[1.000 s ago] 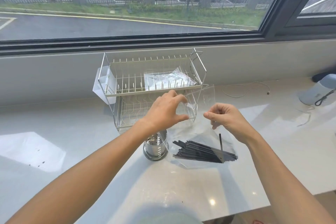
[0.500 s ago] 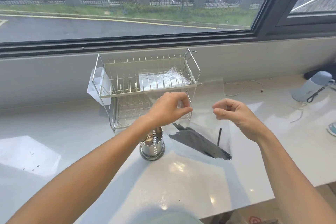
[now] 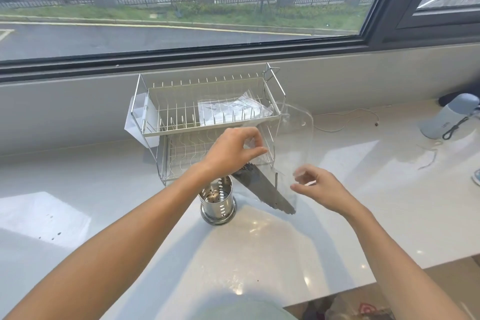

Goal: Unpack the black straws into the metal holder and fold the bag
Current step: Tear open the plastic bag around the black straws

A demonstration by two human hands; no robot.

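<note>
The black straws (image 3: 265,189) are all in the clear bag (image 3: 291,143); the metal holder (image 3: 217,201) on the bench (image 3: 363,215) looks empty. The left hand (image 3: 233,149) pinches the bag's top, while the right hand (image 3: 317,189) has loosely curled fingers at its side, grip unclear. Unpacking and folding both remain.

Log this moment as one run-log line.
left hand pinches bag | right hand open | straws bagged | holder empty
</note>
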